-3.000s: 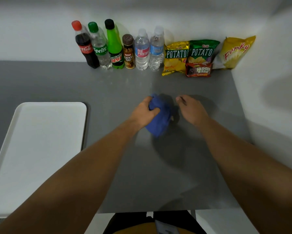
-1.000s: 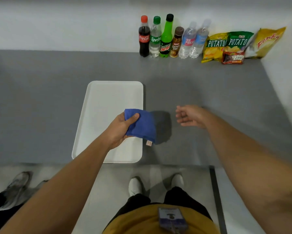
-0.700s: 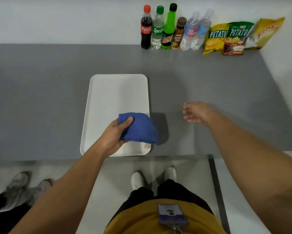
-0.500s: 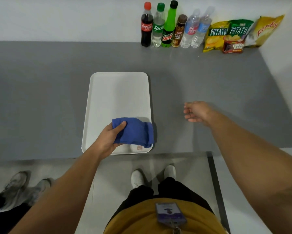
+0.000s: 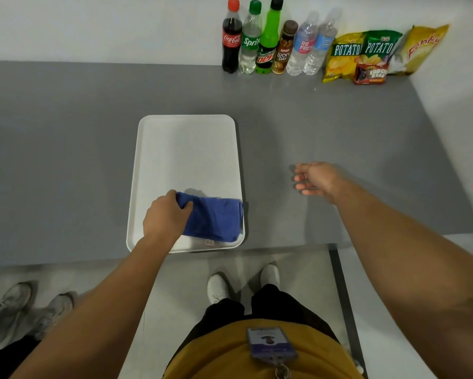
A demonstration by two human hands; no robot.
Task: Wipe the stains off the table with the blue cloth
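So from the head cam, looking down: my left hand [image 5: 166, 214] is on the blue cloth [image 5: 214, 218], fingers curled over its left edge and thumb pressed on top, so I'm pinching that end of it. The cloth is folded into a rough rectangle and lies flat in the near right corner of the white tray [image 5: 186, 149], its right edge running right along the tray's rim. A small tag pokes out from under the cloth's near edge. The rest of the tray is bare.

The tray sits on the grey table [image 5: 339, 127], close to the near edge, lengthwise away from me.

My right hand [image 5: 316, 177] is off to the right of the tray, well apart from the cloth, hanging just over the table with nothing in it. Fingers are loosely curled and a bit apart, palm turned toward the left. Can't tell if the fingertips touch the surface.

At the back against the wall there's a row of bottles [image 5: 273, 39]: a cola, a Sprite, a Mountain Dew, a coffee drink and two waters, all upright and packed side by side. Right of them are the snack bags [image 5: 366, 53], propped against the wall into the corner.

Below the table edge I can see my white shoes [image 5: 219, 287] on the floor and a badge [image 5: 269, 341] on my shirt. Someone else's grey shoes [image 5: 19, 305] are at the lower left.
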